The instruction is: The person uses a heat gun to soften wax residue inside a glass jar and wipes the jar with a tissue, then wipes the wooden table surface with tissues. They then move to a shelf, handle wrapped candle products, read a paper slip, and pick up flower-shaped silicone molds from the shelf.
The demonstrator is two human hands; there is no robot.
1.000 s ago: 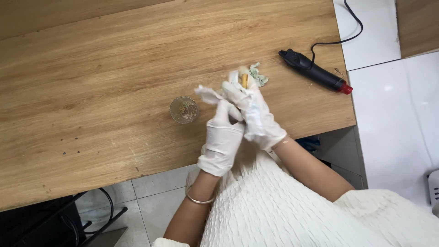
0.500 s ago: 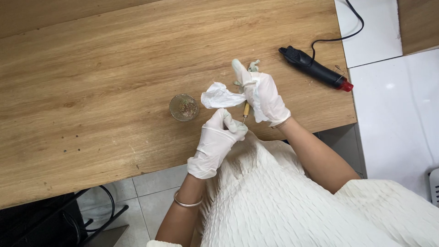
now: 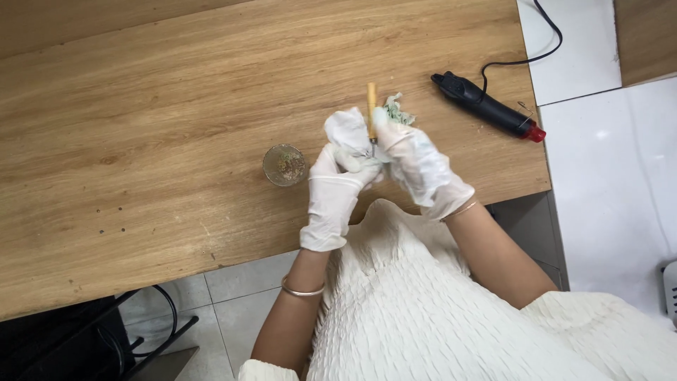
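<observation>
Left hand point(image 3: 337, 185): gloved, fingers curled shut around a crumpled white tissue point(image 3: 347, 130), which it holds just above the counter point(image 3: 141, 106)
Right hand point(image 3: 417, 164): gloved, closed on a slim tool with a yellow handle point(image 3: 371, 107); the handle sticks up past the fingers, and the metal end sits down between the two hands, against the tissue
Wad behind the right hand: a small greenish-white scrap point(image 3: 396, 111) shows just beyond the right fingertips; whether it is gripped or lying on the counter cannot be told
Risk at the grip: the metal end is hidden between tissue and gloves, so a slip could, I judge, push it through the thin tissue into a glove
Risk of dropping: both hands work at the counter's near edge, above the lap; a loosened hold would likely send the tool or tissue off the edge
Small glass dish point(image 3: 285, 164): just beside the left hand, holding brownish bits; a sideways sweep of that wrist could knock it and scatter them
Black corded tool point(image 3: 486, 106): well apart, beyond the right hand, red-tipped, lying near the counter's far corner; its cord point(image 3: 543, 42) trails off the edge, and a snag there could drag it down
</observation>
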